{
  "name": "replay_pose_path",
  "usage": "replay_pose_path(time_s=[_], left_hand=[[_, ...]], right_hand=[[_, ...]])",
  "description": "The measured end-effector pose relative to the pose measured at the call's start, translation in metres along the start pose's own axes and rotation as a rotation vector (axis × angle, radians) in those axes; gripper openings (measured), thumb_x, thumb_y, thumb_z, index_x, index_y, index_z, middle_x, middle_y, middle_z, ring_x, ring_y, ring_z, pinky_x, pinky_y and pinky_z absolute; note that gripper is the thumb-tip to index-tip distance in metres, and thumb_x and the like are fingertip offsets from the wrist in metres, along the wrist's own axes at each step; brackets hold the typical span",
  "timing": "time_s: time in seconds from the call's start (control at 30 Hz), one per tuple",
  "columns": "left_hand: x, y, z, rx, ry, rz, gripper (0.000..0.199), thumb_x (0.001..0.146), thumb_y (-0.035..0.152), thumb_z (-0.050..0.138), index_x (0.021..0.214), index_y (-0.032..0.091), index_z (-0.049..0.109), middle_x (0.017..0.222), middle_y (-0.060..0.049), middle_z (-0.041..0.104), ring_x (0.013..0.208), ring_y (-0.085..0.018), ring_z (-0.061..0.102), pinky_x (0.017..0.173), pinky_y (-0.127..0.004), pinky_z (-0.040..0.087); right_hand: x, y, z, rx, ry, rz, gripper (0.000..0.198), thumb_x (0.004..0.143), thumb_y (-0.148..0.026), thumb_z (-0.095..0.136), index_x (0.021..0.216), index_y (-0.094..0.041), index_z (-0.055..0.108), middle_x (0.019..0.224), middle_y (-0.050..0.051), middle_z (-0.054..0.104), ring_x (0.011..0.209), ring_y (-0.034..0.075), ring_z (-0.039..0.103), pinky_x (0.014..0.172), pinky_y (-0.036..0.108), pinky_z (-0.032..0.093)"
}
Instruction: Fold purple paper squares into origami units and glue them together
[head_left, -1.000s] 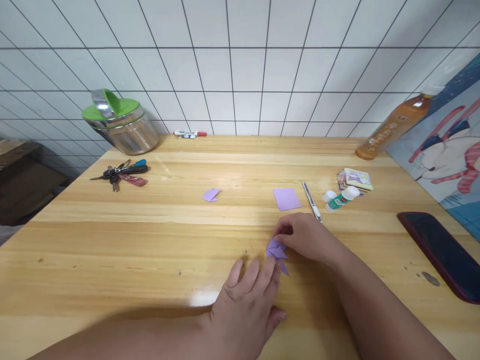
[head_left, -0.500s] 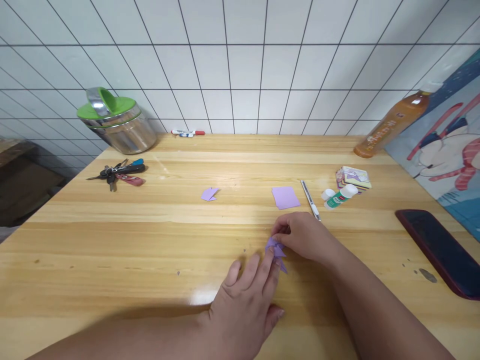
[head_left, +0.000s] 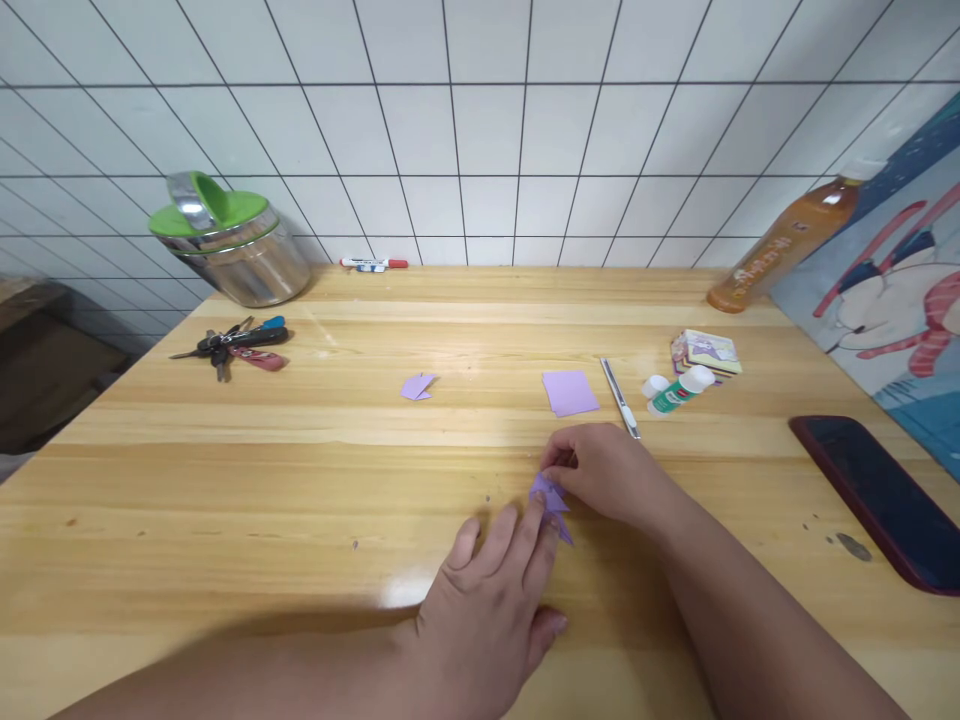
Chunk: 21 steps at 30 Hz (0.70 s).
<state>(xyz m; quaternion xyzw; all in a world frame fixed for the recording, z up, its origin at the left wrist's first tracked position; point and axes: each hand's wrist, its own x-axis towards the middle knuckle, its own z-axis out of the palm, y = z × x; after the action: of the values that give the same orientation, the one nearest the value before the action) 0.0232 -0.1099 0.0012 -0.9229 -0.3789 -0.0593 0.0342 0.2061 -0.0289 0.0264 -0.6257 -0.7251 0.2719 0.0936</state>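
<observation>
A small folded purple paper (head_left: pixel 553 500) with pointed corners lies on the wooden table, partly hidden by my fingers. My left hand (head_left: pixel 491 600) rests open, its fingers spread and the tips of the index and middle fingers on the paper's left side. With thumb and fingers pinched, my right hand (head_left: pixel 600 475) grips the paper's upper edge. Beyond it lie flat purple paper squares (head_left: pixel 571 392), slightly offset from one another. Farther left sits a second folded purple paper piece (head_left: pixel 417 386).
Right of the squares are a utility knife (head_left: pixel 620 398), a glue stick (head_left: pixel 681 390) and a small patterned paper stack (head_left: pixel 705 352). A phone (head_left: pixel 877 500) and a bottle (head_left: pixel 795 240) are farther right. Keys (head_left: pixel 232 345), markers (head_left: pixel 373 264) and a green-lidded metal container (head_left: pixel 240 250) are left.
Both hands keep the same hold on the folded paper. The whole view has shifted very slightly; nothing else has visibly moved.
</observation>
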Motion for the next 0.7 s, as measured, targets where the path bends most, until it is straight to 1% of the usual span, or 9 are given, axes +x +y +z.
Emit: replay_pose_path(time_s=[0.17,0.27,0.4,0.57,0.7], left_hand=[[0.0,0.001,-0.001,-0.013,-0.004,-0.002,0.062,0.088,0.052,0.03,0.137,0.015,0.035,0.141,-0.009,0.04,0.119,-0.024,0.036,0.091,-0.041,0.025],[0.003,-0.001,-0.001,-0.05,-0.024,-0.003,0.064,0.088,0.054,0.027,0.138,0.013,0.034,0.139,-0.009,0.042,0.117,-0.024,0.038,0.093,-0.041,0.025],[0.007,-0.006,-0.001,-0.11,-0.06,0.004,0.063,0.088,0.055,0.026,0.137,0.016,0.035,0.137,-0.008,0.045,0.116,-0.023,0.039,0.095,-0.04,0.023],[0.012,-0.009,-0.004,-0.171,-0.099,-0.008,0.061,0.089,0.055,0.025,0.138,0.02,0.033,0.137,-0.006,0.044,0.116,-0.023,0.039,0.095,-0.04,0.023],[0.015,-0.011,-0.007,-0.214,-0.12,-0.024,0.058,0.089,0.055,0.025,0.136,0.022,0.035,0.132,-0.005,0.048,0.115,-0.023,0.039,0.095,-0.04,0.023]], right_hand=[[0.0,-0.001,-0.001,-0.01,0.001,-0.005,0.012,0.069,-0.02,0.056,0.071,-0.026,0.066,0.07,-0.004,0.068,0.067,0.013,0.059,0.054,0.022,0.036],[-0.001,-0.002,-0.001,-0.004,-0.008,0.001,0.011,0.07,-0.021,0.057,0.071,-0.026,0.066,0.069,-0.004,0.068,0.066,0.013,0.058,0.054,0.022,0.036],[-0.001,-0.004,-0.001,-0.012,-0.017,0.015,0.012,0.069,-0.018,0.057,0.071,-0.025,0.067,0.07,-0.002,0.068,0.066,0.014,0.058,0.054,0.023,0.036],[-0.001,-0.005,-0.001,-0.012,-0.018,0.021,0.011,0.07,-0.019,0.058,0.07,-0.025,0.067,0.069,-0.002,0.067,0.065,0.014,0.058,0.054,0.023,0.036],[-0.001,-0.005,-0.001,-0.028,-0.01,0.016,0.012,0.069,-0.018,0.058,0.07,-0.026,0.067,0.069,-0.003,0.067,0.064,0.013,0.057,0.054,0.023,0.035]])
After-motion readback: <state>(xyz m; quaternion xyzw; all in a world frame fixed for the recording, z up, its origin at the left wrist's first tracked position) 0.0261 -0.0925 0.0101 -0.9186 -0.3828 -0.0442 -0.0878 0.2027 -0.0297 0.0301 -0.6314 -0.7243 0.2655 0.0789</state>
